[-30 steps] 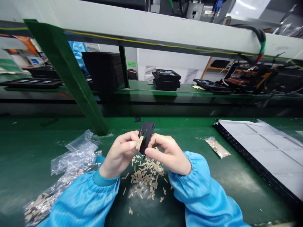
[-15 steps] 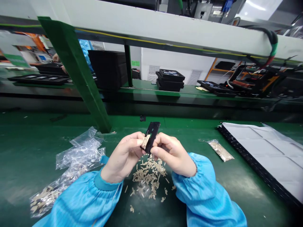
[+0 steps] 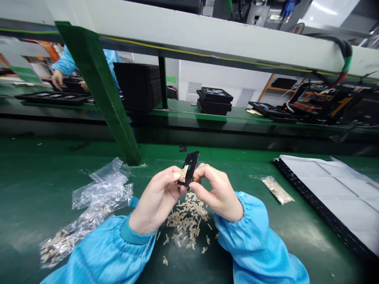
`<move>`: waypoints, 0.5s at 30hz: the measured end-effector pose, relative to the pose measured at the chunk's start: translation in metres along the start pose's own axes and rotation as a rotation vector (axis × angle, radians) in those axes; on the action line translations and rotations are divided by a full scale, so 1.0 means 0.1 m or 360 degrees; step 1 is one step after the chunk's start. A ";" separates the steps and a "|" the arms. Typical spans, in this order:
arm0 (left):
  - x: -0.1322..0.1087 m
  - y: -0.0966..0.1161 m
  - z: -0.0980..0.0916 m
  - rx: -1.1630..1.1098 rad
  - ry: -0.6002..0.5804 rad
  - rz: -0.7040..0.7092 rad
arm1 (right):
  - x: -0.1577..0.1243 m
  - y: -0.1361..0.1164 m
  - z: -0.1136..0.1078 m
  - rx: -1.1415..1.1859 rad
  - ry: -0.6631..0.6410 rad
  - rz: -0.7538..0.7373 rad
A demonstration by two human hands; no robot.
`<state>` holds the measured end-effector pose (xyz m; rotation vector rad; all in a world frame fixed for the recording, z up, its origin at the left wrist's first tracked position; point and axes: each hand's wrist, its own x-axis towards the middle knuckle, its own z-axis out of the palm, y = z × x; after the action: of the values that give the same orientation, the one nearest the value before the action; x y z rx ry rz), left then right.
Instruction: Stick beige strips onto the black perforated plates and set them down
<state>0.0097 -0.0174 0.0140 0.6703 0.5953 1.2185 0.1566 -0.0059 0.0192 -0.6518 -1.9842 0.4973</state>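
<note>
1. Green workbench (image 3: pixel 44 185) beneath both hands, seen from above.
2. Left hand (image 3: pixel 156 201) and right hand (image 3: pixel 217 193) close together, both pinching a black plate (image 3: pixel 189 167) tilted upright just above the bench.
3. Small tan strip (image 3: pixel 184 173) held by the left hand's fingers against the plate's face, apparently being fitted: the work in hand.
4. Loose tan strips (image 3: pixel 186 223) heaped just below the wrists, within easy reach.
5. Crumpled clear plastic bags (image 3: pixel 100 193) left of the hands; small strip-filled bag (image 3: pixel 276 190) to the right.
6. Farther right, grey sheet (image 3: pixel 331 189) on a black tray; beyond, stacked black trays (image 3: pixel 214 101) on a back shelf and a co-worker's hand (image 3: pixel 57 79).
</note>
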 end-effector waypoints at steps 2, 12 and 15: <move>0.00 -0.01 0.00 -0.0037 -0.0004 0.0002 | 0.00 0.01 0.02 -0.0078 0.0051 -0.0029; -0.01 -0.06 0.02 -0.0141 -0.0042 0.0052 | -0.03 0.04 0.08 -0.0447 0.0229 -0.0272; -0.02 -0.07 0.03 -0.0148 -0.0030 0.0056 | -0.04 0.08 0.10 -0.0573 0.0266 -0.0359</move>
<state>0.0157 -0.0213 0.0104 0.6156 0.5097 1.2636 0.1512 -0.0033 0.0072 -0.6537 -1.9717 -0.0535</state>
